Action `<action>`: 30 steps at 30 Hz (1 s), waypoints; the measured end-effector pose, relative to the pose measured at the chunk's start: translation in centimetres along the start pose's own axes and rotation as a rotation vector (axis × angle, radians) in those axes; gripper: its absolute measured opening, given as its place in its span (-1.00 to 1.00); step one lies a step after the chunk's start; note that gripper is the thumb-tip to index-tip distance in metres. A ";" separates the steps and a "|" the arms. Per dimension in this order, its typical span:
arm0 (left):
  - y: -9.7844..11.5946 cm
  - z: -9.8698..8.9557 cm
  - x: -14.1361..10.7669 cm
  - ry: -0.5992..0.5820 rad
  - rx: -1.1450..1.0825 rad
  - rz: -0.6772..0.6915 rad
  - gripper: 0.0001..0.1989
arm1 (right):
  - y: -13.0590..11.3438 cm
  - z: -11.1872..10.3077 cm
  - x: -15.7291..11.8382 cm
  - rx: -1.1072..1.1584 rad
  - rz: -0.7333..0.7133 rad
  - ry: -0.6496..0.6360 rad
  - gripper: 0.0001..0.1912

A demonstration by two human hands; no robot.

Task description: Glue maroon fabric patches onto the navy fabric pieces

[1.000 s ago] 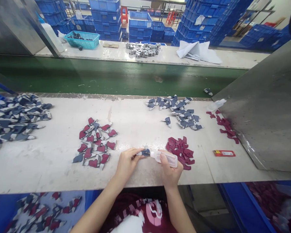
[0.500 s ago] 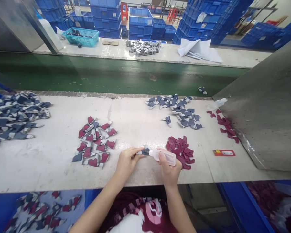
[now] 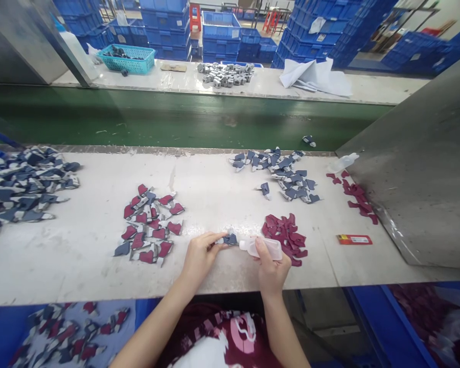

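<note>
Between thumb and fingers, my left hand pinches a small blue-grey plastic part just above the table. My right hand is wrapped round a translucent squeeze bottle, its tip pointing left close to the part. Beside my right hand lies a pile of maroon pieces. Left of my left hand are grey parts with maroon pieces on them. Farther back on the table sits a group of blue-grey parts.
A large heap of blue-grey parts covers the table's left end. At right are a red-and-yellow packet, more maroon pieces, a second bottle and a metal panel. Behind runs a green conveyor belt, carrying a small part.
My right hand has drawn the bottle slightly right, opening a small gap from the held part. The small part on the green belt has shifted left.
</note>
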State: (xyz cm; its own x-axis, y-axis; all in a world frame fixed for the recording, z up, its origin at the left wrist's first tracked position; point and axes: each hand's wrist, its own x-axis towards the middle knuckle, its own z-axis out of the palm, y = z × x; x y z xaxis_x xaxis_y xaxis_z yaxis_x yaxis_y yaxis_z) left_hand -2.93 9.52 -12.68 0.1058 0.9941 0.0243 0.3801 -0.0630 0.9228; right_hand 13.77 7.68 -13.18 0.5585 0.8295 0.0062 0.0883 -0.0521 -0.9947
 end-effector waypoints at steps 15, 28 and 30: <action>0.7 -2.1 -0.1 -0.093 0.221 0.088 -0.75 | -1.1 0.1 1.9 0.195 -0.070 -0.020 -0.57; 8.1 -8.7 19.4 -0.056 0.671 0.401 -0.66 | -1.4 2.7 2.7 -0.190 -0.336 -0.448 -0.40; 8.6 -5.5 24.3 -0.070 0.661 0.517 -0.71 | -1.8 1.9 3.0 -0.312 -0.460 -0.525 -0.30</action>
State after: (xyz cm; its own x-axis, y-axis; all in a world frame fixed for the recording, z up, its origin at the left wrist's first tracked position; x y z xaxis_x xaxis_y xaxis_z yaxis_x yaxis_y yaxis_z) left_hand -2.18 33.68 -2.06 0.4628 0.8195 0.3381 0.7259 -0.5692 0.3860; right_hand 13.74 11.30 -11.52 -0.0494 0.9572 0.2853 0.4895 0.2722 -0.8284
